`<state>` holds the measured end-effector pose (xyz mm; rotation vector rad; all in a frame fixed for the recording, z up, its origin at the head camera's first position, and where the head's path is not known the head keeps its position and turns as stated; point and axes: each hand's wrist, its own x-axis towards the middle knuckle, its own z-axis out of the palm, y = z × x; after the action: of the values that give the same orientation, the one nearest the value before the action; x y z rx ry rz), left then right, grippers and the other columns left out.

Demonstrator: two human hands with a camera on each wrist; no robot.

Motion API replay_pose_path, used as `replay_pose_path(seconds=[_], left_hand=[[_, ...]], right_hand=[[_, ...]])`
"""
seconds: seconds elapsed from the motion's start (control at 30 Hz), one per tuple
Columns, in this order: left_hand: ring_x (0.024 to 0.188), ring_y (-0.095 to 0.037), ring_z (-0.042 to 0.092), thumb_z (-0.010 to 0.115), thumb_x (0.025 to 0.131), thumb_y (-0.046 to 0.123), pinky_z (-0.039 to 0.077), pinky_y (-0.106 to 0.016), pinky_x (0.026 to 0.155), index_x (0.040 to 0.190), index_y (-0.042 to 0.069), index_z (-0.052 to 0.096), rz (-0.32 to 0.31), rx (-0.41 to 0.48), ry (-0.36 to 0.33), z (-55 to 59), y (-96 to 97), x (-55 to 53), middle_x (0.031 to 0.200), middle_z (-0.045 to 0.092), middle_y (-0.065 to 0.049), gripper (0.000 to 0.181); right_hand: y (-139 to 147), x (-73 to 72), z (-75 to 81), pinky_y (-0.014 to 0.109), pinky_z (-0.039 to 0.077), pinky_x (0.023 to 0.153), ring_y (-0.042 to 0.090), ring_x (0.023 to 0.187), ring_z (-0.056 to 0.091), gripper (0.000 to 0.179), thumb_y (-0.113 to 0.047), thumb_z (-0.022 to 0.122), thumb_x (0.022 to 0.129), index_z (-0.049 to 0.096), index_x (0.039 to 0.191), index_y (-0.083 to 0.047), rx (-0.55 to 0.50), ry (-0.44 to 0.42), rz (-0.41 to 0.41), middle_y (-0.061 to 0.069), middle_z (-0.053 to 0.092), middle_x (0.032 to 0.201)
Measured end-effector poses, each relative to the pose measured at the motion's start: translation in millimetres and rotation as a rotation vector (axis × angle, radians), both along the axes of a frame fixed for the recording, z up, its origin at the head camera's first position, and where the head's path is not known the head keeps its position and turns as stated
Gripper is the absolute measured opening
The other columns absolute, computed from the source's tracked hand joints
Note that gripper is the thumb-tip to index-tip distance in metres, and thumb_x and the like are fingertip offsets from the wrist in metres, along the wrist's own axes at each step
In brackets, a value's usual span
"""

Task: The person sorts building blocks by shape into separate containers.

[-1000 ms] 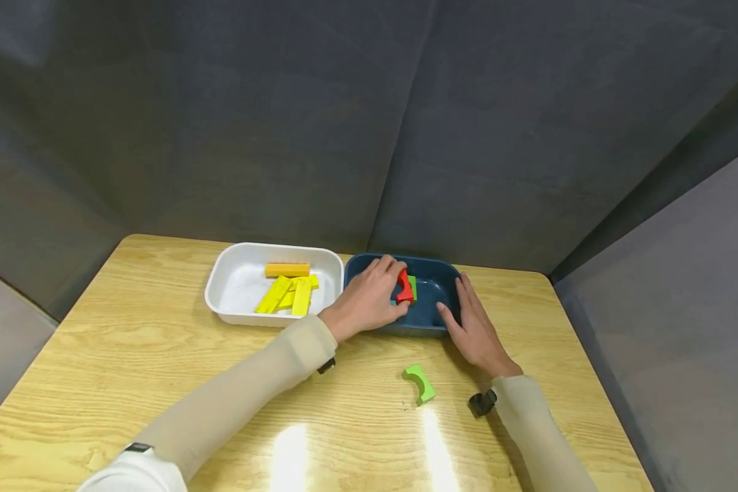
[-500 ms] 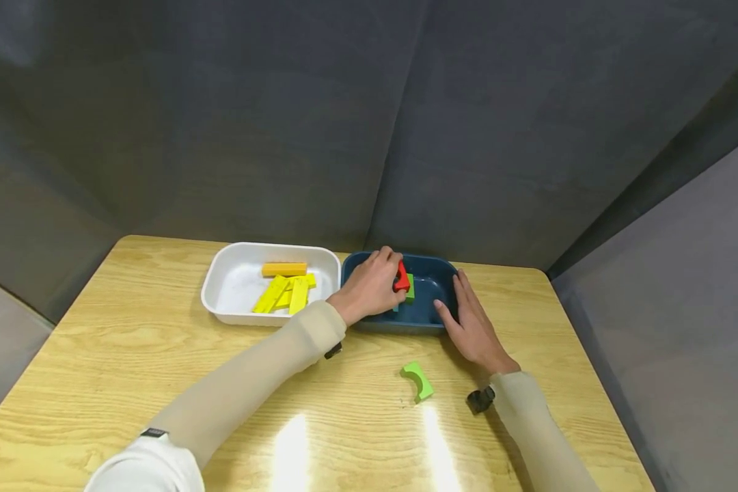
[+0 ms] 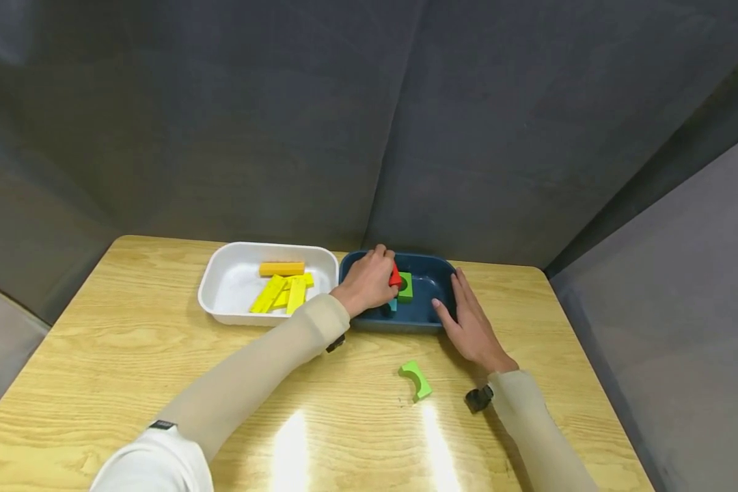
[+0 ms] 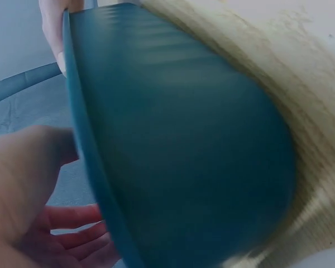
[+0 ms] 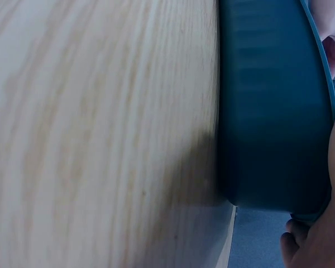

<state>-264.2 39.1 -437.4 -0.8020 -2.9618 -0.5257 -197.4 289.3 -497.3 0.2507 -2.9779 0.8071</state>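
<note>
Over the left half of a dark blue tray point(image 3: 427, 316), my left hand point(image 3: 367, 281) grips a red block point(image 3: 395, 275) with a curved cut-out, now mostly hidden behind the fingers. Beside it in the tray lie a green block point(image 3: 405, 287) with a rounded notch and a teal block point(image 3: 392, 305), partly covered. My right hand point(image 3: 475, 331) rests at the tray's right end, its fingers straight along the outside and the thumb over the rim. The tray's outer wall point(image 4: 178, 134) fills much of the left wrist view and hides the blocks there.
A white tray point(image 3: 221, 311) stands against the dark tray's left side, holding several yellow blocks point(image 3: 269, 294) and an orange one point(image 3: 281, 268). On the wooden table point(image 3: 246, 383) in front lies a light green arch block point(image 3: 415, 380). A grey curtain point(image 3: 252, 137) hangs behind.
My left hand has shifted slightly left and back with the red block, leaving more of the green and teal blocks in sight. My right hand keeps its place on the tray.
</note>
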Motion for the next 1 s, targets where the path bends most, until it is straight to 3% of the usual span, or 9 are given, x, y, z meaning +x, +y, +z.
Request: replay_pose_path(seconds=[0.6, 1.0], left_hand=[[0.100, -0.023, 0.062, 0.079, 0.097, 0.034, 0.061, -0.032, 0.085, 0.135, 0.001, 0.064, -0.004, -0.044, -0.012, -9.1, -0.7, -6.2, 0.123, 0.060, -0.013, 0.053], [0.108, -0.027, 0.062, 0.074, 0.102, 0.037, 0.061, -0.035, 0.087, 0.147, -0.001, 0.058, -0.026, -0.050, -0.024, -12.2, -2.7, -1.9, 0.139, 0.058, -0.018, 0.060]], right_hand=[[-0.2, 1.5, -0.2, 0.064, 0.017, 0.130, 0.036, 0.166, 0.008, 0.087, -0.058, 0.042, 0.112, 0.008, 0.173, -0.007, -0.003, 0.006, 0.006, 0.003, -0.005, 0.181], [-1.0, 1.7, 0.2, 0.064, 0.018, 0.130, 0.037, 0.166, 0.009, 0.087, -0.060, 0.041, 0.112, 0.008, 0.173, -0.008, -0.003, 0.010, 0.007, 0.006, -0.003, 0.181]])
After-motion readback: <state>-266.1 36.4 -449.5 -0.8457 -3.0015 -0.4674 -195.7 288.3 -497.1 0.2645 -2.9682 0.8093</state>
